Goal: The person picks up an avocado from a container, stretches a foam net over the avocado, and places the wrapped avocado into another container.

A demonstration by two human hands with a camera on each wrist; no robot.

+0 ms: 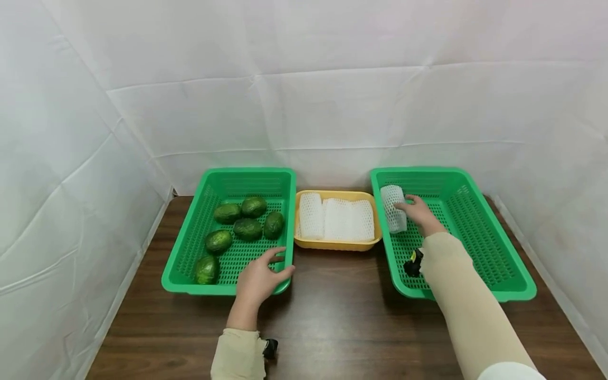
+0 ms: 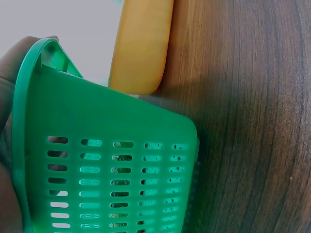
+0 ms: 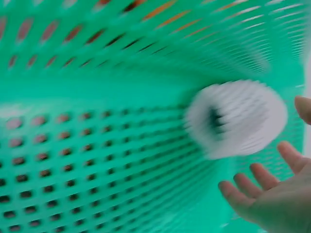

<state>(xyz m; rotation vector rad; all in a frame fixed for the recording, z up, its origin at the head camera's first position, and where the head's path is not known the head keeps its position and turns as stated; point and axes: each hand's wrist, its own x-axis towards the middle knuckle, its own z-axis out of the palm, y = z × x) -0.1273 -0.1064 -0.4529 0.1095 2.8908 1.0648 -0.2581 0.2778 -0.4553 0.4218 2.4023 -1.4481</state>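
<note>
In the head view, my right hand (image 1: 421, 214) reaches into the right green basket (image 1: 499, 232). Its fingertips are right by a white foam net sleeve (image 1: 393, 208) lying along the basket's left wall. The right wrist view shows the fingers (image 3: 265, 177) extended and apart from the foam net sleeve (image 3: 243, 119), whose near end has a dark opening. My left hand (image 1: 258, 277) hovers at the near right corner of the left green basket (image 1: 182, 248), fingers loosely bent with nothing between them. Several dark green avocados (image 1: 248, 229) lie in that basket.
Between the baskets stands a yellow tray (image 1: 337, 245) with several white foam net sleeves (image 1: 349, 219). Everything stands on a dark wooden table (image 1: 342, 316). White sheeting (image 1: 332, 111) hangs behind and at both sides.
</note>
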